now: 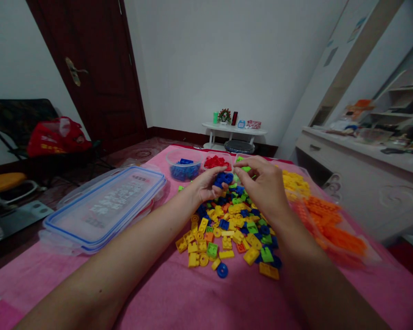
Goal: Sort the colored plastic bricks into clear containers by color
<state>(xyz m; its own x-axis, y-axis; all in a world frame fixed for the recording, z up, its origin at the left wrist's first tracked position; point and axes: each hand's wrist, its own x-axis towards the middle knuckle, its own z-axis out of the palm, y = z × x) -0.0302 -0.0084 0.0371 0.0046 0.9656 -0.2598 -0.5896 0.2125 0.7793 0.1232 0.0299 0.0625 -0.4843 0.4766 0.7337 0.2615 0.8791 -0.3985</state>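
Observation:
Several blue toy building pieces (pixel 223 179) lie in my left hand (pixel 209 184), its fingers curled around them above the loose pile. Just to the right, my right hand (pixel 264 179) hovers over the pile with thumb and forefinger pinched together; whatever is between the fingertips is too small to make out. Beneath both hands spreads a heap of mixed building blocks (pixel 232 219), mostly yellow, with blue, green and some orange ones. Behind my hands stand a round clear tub of blue blocks (pixel 185 168), a tub of red pieces (pixel 216 162) and a partly hidden tub of green pieces (pixel 242 160).
On the right are containers of yellow blocks (pixel 296 183) and orange blocks (pixel 333 224). Stacked clear lids with blue rims (pixel 106 208) lie on the left. Everything rests on a pink cloth (pixel 199 300). Beyond stand a low white table (pixel 234 129) and a cabinet (pixel 361 174).

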